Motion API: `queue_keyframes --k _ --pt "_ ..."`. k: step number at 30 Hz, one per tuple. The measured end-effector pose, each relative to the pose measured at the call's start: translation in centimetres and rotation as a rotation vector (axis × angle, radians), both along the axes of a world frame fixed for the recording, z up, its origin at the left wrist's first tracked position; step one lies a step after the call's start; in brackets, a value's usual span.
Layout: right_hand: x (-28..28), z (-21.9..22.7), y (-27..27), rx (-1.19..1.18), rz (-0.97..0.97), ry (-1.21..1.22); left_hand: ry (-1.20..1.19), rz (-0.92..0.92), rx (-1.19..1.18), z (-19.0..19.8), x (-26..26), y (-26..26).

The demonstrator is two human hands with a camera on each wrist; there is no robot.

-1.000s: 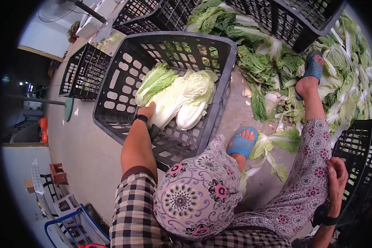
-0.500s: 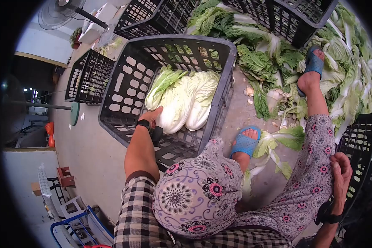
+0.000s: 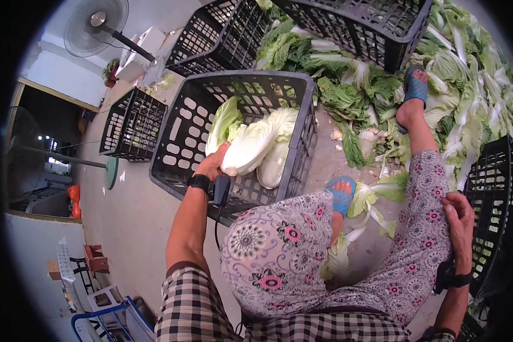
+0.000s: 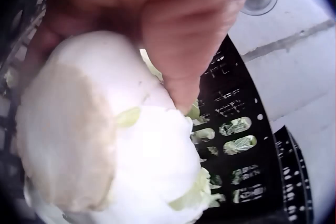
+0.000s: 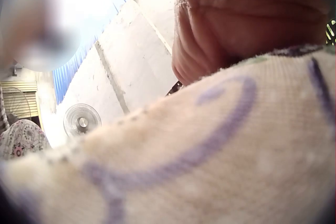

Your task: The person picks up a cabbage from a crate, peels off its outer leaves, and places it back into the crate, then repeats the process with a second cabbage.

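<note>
Left hand: thumb and fingers clamped round the root end of the middle cabbage; in the left wrist view the thumb presses one side, with the fingers in shade on the other.
Middle cabbage: inside the large black crate, its white cut base toward the person, its leafy end pointing away.
Neighbours in the crate: a greener cabbage to the left, a pale cabbage to the right.
Right hand: resting on the patterned trousers over the right leg, fingers loosely bent.
Floor, right: a heap of loose leaves, one blue slipper among them.
Floor, left: a smaller black crate, standing apart.
Background, upper left: a fan.
</note>
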State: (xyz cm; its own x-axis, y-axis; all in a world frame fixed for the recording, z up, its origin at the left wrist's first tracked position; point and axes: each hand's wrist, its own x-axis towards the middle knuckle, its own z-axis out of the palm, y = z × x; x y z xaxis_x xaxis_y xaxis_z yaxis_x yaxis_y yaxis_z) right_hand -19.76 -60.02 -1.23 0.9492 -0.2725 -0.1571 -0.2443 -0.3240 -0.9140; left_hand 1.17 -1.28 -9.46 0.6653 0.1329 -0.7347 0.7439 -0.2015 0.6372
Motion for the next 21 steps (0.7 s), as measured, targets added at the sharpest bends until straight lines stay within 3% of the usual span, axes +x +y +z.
queue_keyframes --k 3,6,8,12,14,16,19,20,21 --pt "-0.6 -0.9 -0.7 -0.013 0.045 -0.026 -0.018 0.053 -0.126 3.3 -1.7 -0.5" --pt "-1.0 -0.9 -0.4 -0.053 0.078 -0.054 -0.319 0.038 -0.505 7.8 -3.5 -1.8" --pt "-1.2 -0.2 0.2 -0.096 0.096 -0.075 -0.42 0.093 -0.57 13.9 -5.4 -4.3" --pt "-2.3 3.2 2.1 -0.271 0.12 -0.174 -0.571 0.128 -0.739 21.7 -7.8 -8.2" --pt "-3.0 5.3 2.8 -0.371 0.112 -0.353 -0.557 -0.083 -0.869 24.2 -8.8 -9.8" --pt "-3.8 9.2 3.8 -0.546 0.116 -0.643 -0.615 -0.098 -0.91 25.5 -9.8 -12.7" --pt "-4.5 15.3 6.1 -0.868 0.151 -0.998 -0.59 -0.249 -0.8 26.8 -11.5 -18.8" --pt "-4.4 16.3 7.4 -0.932 0.197 -1.024 -0.544 -0.314 -0.797 27.3 -12.8 -21.1" --pt "-4.6 17.5 9.0 -1.004 0.283 -0.894 -0.536 -0.385 -0.779 27.7 -14.1 -23.9"
